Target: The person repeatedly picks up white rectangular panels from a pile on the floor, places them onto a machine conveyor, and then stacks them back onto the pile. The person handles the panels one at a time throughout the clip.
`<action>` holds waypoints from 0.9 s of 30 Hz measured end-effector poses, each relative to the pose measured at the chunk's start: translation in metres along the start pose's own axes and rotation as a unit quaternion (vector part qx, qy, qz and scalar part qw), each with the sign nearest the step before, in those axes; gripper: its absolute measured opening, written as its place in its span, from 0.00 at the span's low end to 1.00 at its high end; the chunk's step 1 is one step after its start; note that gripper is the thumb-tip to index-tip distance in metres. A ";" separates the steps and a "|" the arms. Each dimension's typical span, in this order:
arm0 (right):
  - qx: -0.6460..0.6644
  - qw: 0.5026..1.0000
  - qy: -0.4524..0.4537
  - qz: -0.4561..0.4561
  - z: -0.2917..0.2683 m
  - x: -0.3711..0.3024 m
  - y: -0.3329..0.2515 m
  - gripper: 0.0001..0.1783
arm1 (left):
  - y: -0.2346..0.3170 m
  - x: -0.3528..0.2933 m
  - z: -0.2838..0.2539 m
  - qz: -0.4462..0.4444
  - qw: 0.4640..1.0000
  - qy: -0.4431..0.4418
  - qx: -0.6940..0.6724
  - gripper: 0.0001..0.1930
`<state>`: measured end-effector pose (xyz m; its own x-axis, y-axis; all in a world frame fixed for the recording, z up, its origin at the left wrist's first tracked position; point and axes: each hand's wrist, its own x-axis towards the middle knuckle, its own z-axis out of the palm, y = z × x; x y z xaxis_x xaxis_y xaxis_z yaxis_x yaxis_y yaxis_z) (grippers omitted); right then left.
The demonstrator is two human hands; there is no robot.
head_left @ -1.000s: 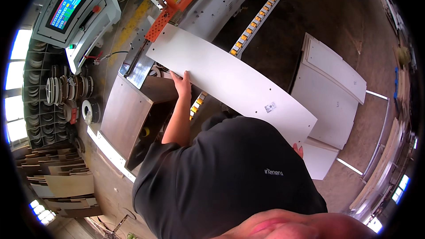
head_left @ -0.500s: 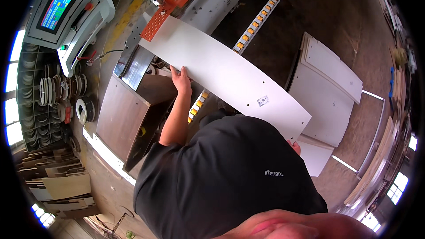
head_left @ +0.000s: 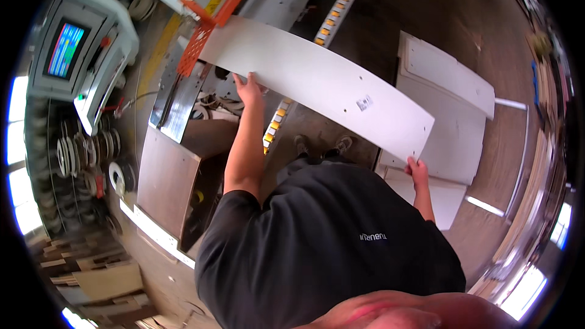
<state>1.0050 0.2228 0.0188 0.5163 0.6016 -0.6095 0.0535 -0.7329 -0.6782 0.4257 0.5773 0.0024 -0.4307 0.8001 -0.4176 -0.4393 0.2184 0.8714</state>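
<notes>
A long white panel [head_left: 317, 76] with a small printed label and several drilled holes slants across the view from upper left to right. Its far left end lies up against the orange perforated guard [head_left: 196, 45] of a machine. My left hand [head_left: 248, 90] holds the panel's near edge close to that guard, with two digits showing at the edge and the rest of the grip hidden. At the panel's near right corner, my right hand [head_left: 418, 172] is closed round the edge. Beneath the panel runs a rail with yellow rollers [head_left: 276, 125].
A stack of white panels [head_left: 442, 109] lies to the right. On the left stand a brown cabinet [head_left: 164, 176], a control console with a lit screen [head_left: 68, 49] and several edging rolls [head_left: 88, 149]. Board offcuts [head_left: 109, 283] are piled at lower left.
The panel's right end has swung slightly away from my body. My right hand, mostly hidden under the panel before, now shows at its corner. My left hand keeps its place on the edge.
</notes>
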 end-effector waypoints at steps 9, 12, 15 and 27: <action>0.297 0.953 0.028 -0.042 0.031 0.035 -0.006 0.09 | -0.011 -0.032 0.053 0.019 0.985 -0.082 0.152 0.27; 0.156 0.969 -0.163 -0.103 0.046 0.027 0.002 0.17 | -0.032 -0.100 0.086 -0.030 0.949 -0.302 0.087 0.06; -0.028 0.945 -0.282 -0.165 0.059 0.020 0.018 0.26 | -0.083 -0.170 0.097 -0.117 0.915 -0.329 0.203 0.10; 0.036 0.927 -0.318 0.197 -0.011 0.016 0.106 0.41 | -0.186 -0.169 0.171 -0.210 0.686 -0.464 0.519 0.16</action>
<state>1.0284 0.1512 -0.0582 -0.1261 0.3741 -0.9188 -0.1011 -0.9262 -0.3632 0.7151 0.4968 -0.0452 0.4616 0.4509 -0.7640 0.6348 0.4336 0.6395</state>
